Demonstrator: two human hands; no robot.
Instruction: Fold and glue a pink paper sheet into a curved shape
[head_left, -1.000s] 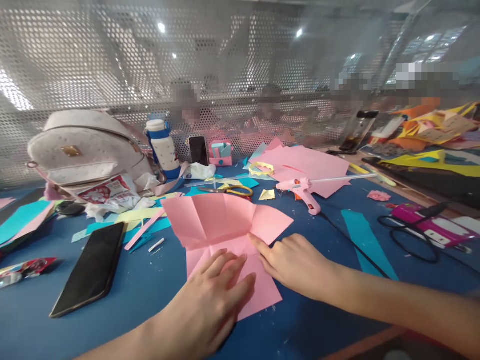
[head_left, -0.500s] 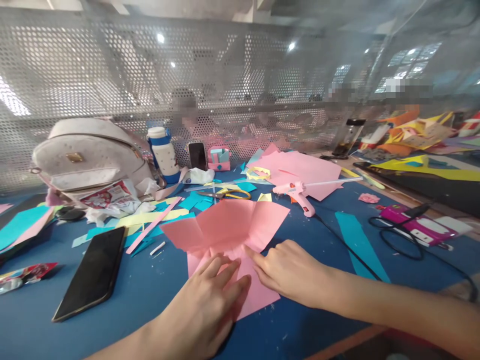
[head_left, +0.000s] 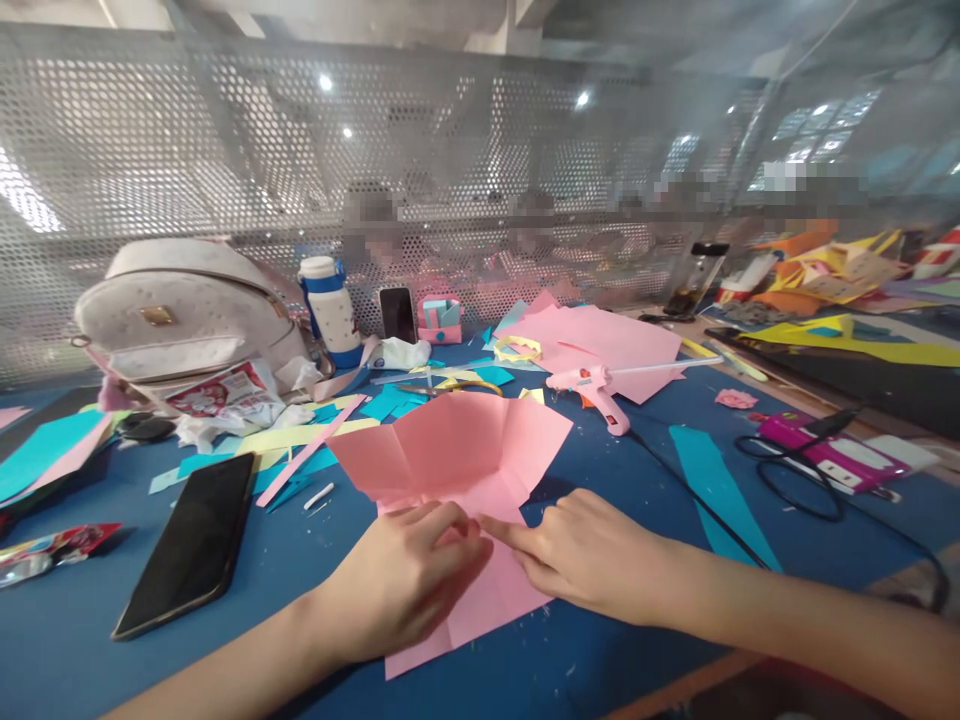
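A creased sheet of pink paper (head_left: 450,445) lies on the blue tabletop, its far part folded upright with side flaps angled outward. My left hand (head_left: 420,575) is over its near part, the fingers curled together at the crease; its fingertips are partly hidden. From the right, my right hand (head_left: 581,550) touches the crease with an outstretched index finger. The thumb is apart from that finger, and the others are bent. Both hands nearly meet at the middle of the fold. Beyond the paper rests a pink glue gun (head_left: 596,390) with a glue stick in its back.
Scissors (head_left: 480,386) and coloured paper scraps lie behind the pink sheet. Left are a black phone (head_left: 187,540), a white backpack (head_left: 187,310) and a bottle (head_left: 330,310). A black cord and a magenta box (head_left: 832,450) lie right. A perforated screen (head_left: 450,150) stands behind.
My left hand has turned and its fingers have curled in toward the crease, uncovering more of the sheet's near edge. My right index finger has shifted slightly left and nearer.
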